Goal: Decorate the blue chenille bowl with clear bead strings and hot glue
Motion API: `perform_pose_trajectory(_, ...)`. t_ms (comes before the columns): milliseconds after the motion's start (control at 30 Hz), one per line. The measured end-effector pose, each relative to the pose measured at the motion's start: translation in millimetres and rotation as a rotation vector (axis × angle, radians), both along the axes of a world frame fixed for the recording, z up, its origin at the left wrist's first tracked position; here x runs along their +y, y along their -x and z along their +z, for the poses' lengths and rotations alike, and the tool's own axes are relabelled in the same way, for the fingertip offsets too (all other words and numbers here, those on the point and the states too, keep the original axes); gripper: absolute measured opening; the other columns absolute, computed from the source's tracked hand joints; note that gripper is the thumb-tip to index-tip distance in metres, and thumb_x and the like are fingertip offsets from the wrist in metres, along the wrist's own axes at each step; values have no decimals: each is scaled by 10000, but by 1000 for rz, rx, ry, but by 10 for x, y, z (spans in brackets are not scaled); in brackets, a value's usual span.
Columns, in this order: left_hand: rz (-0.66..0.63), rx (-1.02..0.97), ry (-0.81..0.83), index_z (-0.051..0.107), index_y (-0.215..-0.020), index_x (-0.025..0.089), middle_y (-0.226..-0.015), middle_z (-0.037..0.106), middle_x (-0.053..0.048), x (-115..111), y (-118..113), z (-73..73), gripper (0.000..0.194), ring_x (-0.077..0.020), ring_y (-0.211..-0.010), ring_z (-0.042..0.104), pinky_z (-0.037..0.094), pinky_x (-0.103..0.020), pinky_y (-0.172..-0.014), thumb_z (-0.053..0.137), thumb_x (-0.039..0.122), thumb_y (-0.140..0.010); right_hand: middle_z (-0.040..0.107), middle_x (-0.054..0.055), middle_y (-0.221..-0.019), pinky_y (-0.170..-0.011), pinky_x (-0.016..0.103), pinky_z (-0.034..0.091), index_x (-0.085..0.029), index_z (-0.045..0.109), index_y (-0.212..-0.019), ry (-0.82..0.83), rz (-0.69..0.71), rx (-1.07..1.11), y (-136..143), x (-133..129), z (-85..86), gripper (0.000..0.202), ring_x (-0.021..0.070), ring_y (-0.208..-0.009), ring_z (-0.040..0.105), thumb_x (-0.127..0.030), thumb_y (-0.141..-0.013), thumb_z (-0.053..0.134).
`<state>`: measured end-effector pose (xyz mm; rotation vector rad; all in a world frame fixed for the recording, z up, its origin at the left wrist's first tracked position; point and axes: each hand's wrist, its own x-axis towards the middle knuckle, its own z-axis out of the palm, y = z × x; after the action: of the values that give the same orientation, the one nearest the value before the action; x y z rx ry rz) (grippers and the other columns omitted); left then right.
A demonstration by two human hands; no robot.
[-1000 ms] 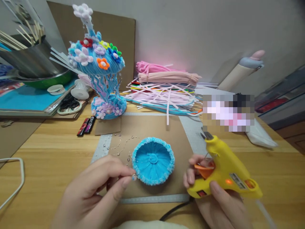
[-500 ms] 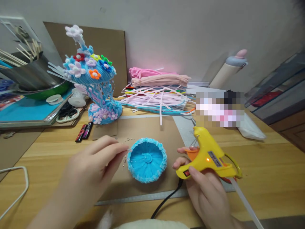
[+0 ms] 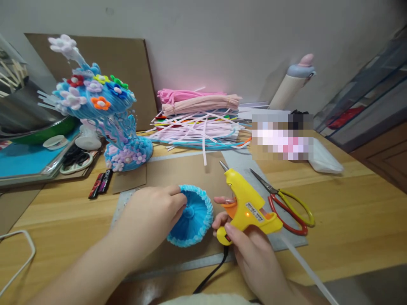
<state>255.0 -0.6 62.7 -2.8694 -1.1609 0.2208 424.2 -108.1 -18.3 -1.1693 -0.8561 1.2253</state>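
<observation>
My left hand (image 3: pixel 159 207) is closed over the left rim of a blue fuzzy bowl (image 3: pixel 208 212) made of pipe cleaners. Its fingertips point down into the bowl, so whatever they pinch is hidden. The bowl sits open side up on a sheet of brown cardboard (image 3: pixel 190 167). My right hand (image 3: pixel 251 245) grips a yellow hot glue gun (image 3: pixel 244 197) by its handle, with fingers at the orange trigger. The gun's nozzle points up and away, its orange light is on, and a pale glue stick (image 3: pixel 305 264) runs out of the back.
Red-and-yellow-handled scissors (image 3: pixel 288 203) lie right of the glue gun. A blue flowered ornament (image 3: pixel 101 101) stands at the left behind two small dark tubes (image 3: pixel 101 183). Bundles of pipe cleaners (image 3: pixel 200 120) are piled by the wall, near a bottle (image 3: pixel 289 84). A black cord (image 3: pixel 211 275) trails frontward.
My left hand has moved right, from beside the bowl to over its left rim. The glue gun has shifted left relative to the scissors, which now show fully. The camera view has turned slightly.
</observation>
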Motion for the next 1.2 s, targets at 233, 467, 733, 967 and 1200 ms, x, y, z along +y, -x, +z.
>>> perform_pose_trajectory(233,-23,145,-7,596,-633,209,-588,631,-23,-21,-178,28,247,-235,-542,599,281,-347,-557,475,195,-848,611,53,-1149,-1034,374,319,-241,616,-891,-40,81,-216,-39,16,84,205,231,-1183,460,-387,-905,473)
perform_pose_trajectory(467,41,129,-25,603,-636,229,-619,641,-11,-44,-159,34,237,-245,-579,600,296,-366,-596,483,206,-839,602,29,-1177,-1005,362,379,-269,654,-977,-17,122,-264,-32,-51,17,257,238,-1161,489,-441,-901,479)
perform_pose_trajectory(733,197,-69,-11,662,-818,246,-757,646,-14,-170,-24,-109,196,-236,-729,609,328,-357,-651,471,261,-859,606,29,-1174,-1034,357,363,-278,644,-1029,-15,153,-274,-33,-85,20,284,227,-1172,491,-451,-917,449)
perform_pose_trajectory(967,217,-89,-70,621,-823,202,-803,628,-46,-216,-51,-249,175,-243,-765,594,338,-353,-651,450,217,-857,600,38,-1189,-1048,366,355,-270,645,-1040,-14,169,-270,-33,-89,2,308,228,-1184,483,-465,-917,441)
perform_pose_trajectory(1200,239,-147,-29,620,-803,209,-789,626,-44,-229,-29,-228,177,-221,-713,584,358,-326,-626,451,225,-854,611,39,-1163,-1005,370,398,-269,662,-989,-17,139,-211,-28,-89,14,270,232,-1123,514,-447,-900,480)
